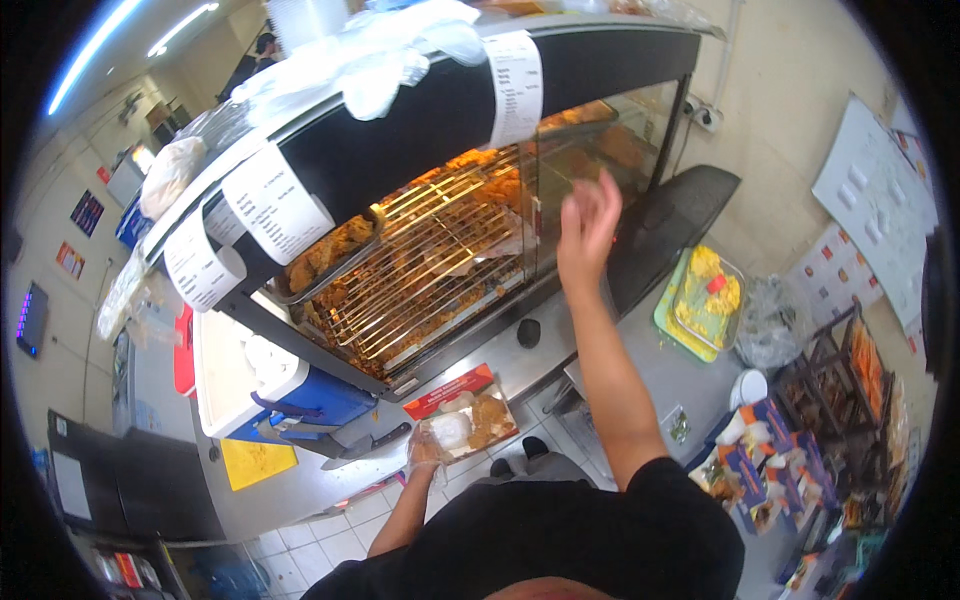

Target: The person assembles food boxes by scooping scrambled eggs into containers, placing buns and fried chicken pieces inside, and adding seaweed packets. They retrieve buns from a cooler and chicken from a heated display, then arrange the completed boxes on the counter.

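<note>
Low in front of me, my left hand [426, 452], in a clear plastic glove, grips the side of an open cardboard food box [468, 385] with a red lid flap. Inside the box lie a white wrapped portion [452, 430] and a brown fried piece [490, 420]. My right hand [590, 222] is raised in front of the glass pane [560, 180] of a heated display cabinet [600, 52]. Its fingers are apart and slightly bent, with nothing seen in them; whether they touch the glass I cannot tell. Behind the opening, a wire rack [420, 262] stands beside a tray of fried food [335, 250].
Left of the cabinet stands a blue and white cooler box [320, 395], with a knife [372, 445] and a yellow board [258, 462] near it. To the right are a tray of yellow food [705, 300], a clear plastic bag [775, 325] and several printed boxes [765, 455]. Paper slips [275, 205] hang from the cabinet.
</note>
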`<state>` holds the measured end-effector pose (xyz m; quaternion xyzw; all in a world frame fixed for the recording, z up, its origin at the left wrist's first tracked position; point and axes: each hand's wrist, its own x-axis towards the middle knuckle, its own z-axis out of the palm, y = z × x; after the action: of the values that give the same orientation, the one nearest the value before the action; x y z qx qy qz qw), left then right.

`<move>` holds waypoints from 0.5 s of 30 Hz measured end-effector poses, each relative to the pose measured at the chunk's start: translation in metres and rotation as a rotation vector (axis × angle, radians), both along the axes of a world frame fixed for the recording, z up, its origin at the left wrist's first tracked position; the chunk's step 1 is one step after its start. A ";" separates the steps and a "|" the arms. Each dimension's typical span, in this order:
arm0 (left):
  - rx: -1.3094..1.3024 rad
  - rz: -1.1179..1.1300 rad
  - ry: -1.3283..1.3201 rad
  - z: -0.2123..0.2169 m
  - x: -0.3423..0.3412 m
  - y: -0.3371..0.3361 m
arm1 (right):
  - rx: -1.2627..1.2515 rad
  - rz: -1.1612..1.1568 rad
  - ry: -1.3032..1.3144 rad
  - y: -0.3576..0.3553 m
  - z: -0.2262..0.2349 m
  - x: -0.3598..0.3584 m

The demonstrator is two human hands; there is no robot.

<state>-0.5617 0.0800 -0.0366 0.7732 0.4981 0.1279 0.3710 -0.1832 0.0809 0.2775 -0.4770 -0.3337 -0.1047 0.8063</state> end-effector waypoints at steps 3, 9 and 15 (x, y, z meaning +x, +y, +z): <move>-0.141 0.120 -0.160 0.040 0.004 -0.012 | 0.038 -0.056 -0.142 0.033 0.082 -0.004; 0.225 -0.324 0.162 -0.021 0.023 0.006 | 0.152 0.102 0.065 -0.036 0.068 -0.020; -0.097 -0.261 0.082 0.099 0.132 -0.030 | -0.664 -0.685 0.128 -0.243 -0.180 0.003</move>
<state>-0.4292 0.0499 0.0627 0.8172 0.4137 0.0228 0.4006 -0.1806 -0.1623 0.0977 -0.7967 -0.1224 -0.2226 0.5484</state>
